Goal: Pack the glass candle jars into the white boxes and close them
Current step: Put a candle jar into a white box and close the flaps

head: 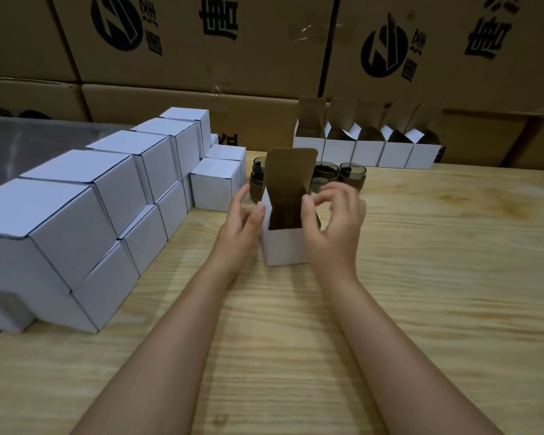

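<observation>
Stock on the wooden surface (437, 277), as noted from beside it: one open white box (285, 248) stood upright at the centre, its brown-lined lid flap (291, 171) raised and tilted back. Whether a jar already sat inside could not be told, as the interior was dark. The left hand (239, 227) lay against the box's left wall, fingers loose and spread, thumb touching the upper edge and gripping nothing. The right hand (336, 227) was at the right rim, thumb on the edge and fingers curled above it. Whether it pinched a side flap could not be told. Unpacked glass candle jars (352, 174), dark and banded, stood just behind the box in a small cluster, several of them partly hidden by the lid flap. Closed white boxes (76, 215) were stacked in stepped rows along the left, which suggested that a good share of the work was done. A row of open boxes (368, 152) waited at the back right, lids up, against a wall of brown cartons (201, 58). By that count the task looked past its middle, with this box to close and the loose jars and waiting row left. The stack crowded the left side closely, the jars stood near behind, and bare surface lay to the right and toward the person.
</observation>
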Action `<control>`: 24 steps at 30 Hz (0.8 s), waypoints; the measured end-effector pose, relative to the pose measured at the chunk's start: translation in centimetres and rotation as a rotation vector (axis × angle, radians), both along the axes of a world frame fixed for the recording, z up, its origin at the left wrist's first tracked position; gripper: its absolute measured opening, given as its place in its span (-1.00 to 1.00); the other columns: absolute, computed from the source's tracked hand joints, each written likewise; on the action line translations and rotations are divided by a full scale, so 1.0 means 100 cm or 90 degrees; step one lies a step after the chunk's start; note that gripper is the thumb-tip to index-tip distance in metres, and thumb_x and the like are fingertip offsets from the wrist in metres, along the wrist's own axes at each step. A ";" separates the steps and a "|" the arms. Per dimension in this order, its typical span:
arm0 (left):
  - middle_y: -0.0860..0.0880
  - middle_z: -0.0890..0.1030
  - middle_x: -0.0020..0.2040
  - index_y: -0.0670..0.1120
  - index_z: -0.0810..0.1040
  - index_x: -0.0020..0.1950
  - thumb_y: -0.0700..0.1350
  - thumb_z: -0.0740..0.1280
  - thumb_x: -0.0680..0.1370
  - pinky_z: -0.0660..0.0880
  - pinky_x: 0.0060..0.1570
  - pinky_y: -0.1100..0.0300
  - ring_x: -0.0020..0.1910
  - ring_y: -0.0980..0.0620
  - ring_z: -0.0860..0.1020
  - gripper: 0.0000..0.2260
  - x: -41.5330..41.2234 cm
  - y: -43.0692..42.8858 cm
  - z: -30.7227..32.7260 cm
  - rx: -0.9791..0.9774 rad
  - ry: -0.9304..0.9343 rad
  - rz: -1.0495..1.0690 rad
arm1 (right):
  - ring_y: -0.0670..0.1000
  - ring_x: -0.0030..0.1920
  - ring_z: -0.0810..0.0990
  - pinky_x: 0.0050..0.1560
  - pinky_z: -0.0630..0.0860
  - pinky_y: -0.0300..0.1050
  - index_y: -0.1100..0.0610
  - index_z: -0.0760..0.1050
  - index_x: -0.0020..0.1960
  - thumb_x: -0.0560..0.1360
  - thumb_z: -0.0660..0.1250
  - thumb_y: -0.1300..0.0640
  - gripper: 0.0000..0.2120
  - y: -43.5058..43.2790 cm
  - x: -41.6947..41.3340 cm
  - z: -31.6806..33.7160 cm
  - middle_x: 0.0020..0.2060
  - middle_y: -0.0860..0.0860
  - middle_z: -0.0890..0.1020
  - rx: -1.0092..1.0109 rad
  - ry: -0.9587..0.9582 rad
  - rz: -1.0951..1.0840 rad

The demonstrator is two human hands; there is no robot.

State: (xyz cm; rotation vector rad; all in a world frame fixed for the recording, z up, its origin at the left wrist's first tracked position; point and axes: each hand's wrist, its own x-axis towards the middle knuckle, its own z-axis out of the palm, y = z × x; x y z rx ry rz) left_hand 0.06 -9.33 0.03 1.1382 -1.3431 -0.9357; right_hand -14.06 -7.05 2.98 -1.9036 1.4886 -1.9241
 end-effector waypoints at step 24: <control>0.12 0.46 0.21 0.13 0.19 0.50 0.45 0.01 0.35 0.40 -0.02 0.32 0.13 0.22 0.46 -0.23 -0.007 0.007 0.001 -0.035 -0.169 0.003 | -0.27 -0.15 0.49 -0.06 0.48 -0.11 -0.14 0.44 -0.07 0.47 0.02 0.07 -0.76 -0.033 -0.022 -0.013 -0.13 -0.29 0.57 0.254 -0.288 0.185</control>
